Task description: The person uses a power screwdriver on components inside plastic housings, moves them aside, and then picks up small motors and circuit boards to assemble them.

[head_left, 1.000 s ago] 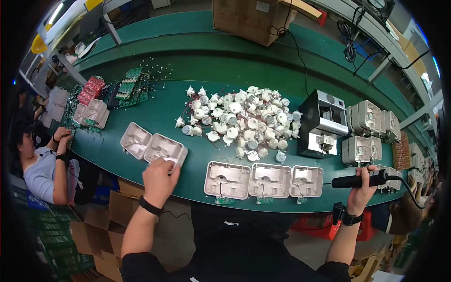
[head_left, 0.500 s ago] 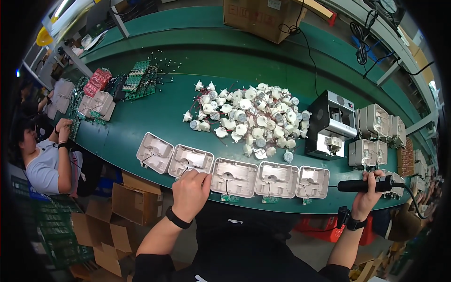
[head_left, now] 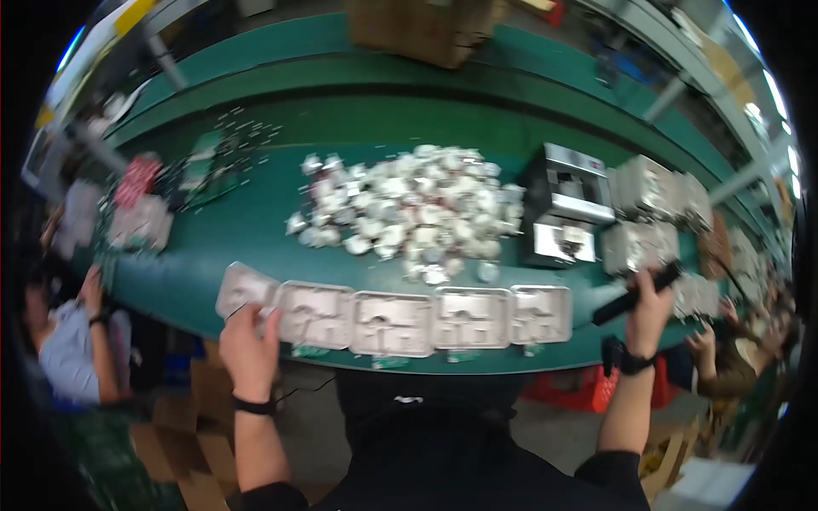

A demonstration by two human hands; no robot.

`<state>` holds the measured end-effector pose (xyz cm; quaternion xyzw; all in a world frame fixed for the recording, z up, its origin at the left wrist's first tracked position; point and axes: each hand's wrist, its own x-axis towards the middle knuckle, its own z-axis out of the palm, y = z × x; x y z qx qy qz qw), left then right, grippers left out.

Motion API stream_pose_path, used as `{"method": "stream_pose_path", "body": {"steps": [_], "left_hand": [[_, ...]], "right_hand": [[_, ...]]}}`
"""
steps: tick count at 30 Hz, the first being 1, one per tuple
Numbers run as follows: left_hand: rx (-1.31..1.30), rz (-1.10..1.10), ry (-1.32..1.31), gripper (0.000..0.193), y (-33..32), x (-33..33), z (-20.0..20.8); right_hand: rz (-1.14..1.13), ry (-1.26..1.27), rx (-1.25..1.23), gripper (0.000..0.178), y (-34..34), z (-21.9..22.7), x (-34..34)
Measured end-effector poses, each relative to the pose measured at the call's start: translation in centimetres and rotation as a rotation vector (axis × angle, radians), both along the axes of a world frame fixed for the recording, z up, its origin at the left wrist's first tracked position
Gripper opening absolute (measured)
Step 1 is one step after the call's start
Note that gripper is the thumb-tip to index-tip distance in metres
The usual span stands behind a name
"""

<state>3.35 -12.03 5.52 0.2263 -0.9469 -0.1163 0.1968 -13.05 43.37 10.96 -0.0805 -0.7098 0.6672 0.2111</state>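
Observation:
Five pale grey plastic housings, open side up, stand in a row along the near table edge; the middle one (head_left: 392,328) lies in front of me. My left hand (head_left: 249,349) is at the near rim of the leftmost housing (head_left: 243,289), its fingers curled and closed. What they grip is blurred and hidden. In my right hand (head_left: 650,311) is a black electric screwdriver (head_left: 626,304), held right of the rightmost housing (head_left: 542,313), its thin bit pointing left. Small green circuit boards (head_left: 390,363) show at the near edges of several housings.
Behind the row lies a heap of white round motor-like parts (head_left: 417,204). A black and silver machine (head_left: 569,204) stands to its right, beside stacked housings (head_left: 643,247). A co-worker (head_left: 72,341) sits at far left, another (head_left: 733,353) at right. A cardboard box (head_left: 417,30) is at the back.
My left hand has moved left from the second housing to the leftmost one. My right hand has tilted the screwdriver, its bit end now lower. The whole view has shifted and blurred.

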Motion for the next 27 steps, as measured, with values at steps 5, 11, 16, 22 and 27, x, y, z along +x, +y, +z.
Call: {"method": "stream_pose_path", "body": {"steps": [5, 11, 16, 22, 27], "left_hand": [[0.083, -0.011, -0.063, 0.023, 0.2, 1.4, -0.4], [0.247, 0.06, -0.093, 0.019, 0.6, 1.3, -1.2], [0.332, 0.053, -0.116, 0.022, 0.8, 0.8, 0.3], [0.258, -0.417, -0.016, 0.026, 3.0, -3.8, 8.3], [0.159, -0.706, -0.051, 0.038, 5.0, -13.5, 8.1]], "right_hand": [[0.094, -0.166, 0.023, 0.02, -1.0, -1.0, -5.3], [0.118, -0.271, 0.021, 0.031, -0.6, -1.7, -7.4], [0.103, -0.286, -0.036, 0.043, -0.8, -3.8, -8.7], [0.137, -0.255, 0.114, 0.048, -1.3, -5.8, -10.1], [0.075, -0.196, 0.625, 0.05, -1.0, -5.2, -8.8]]}}
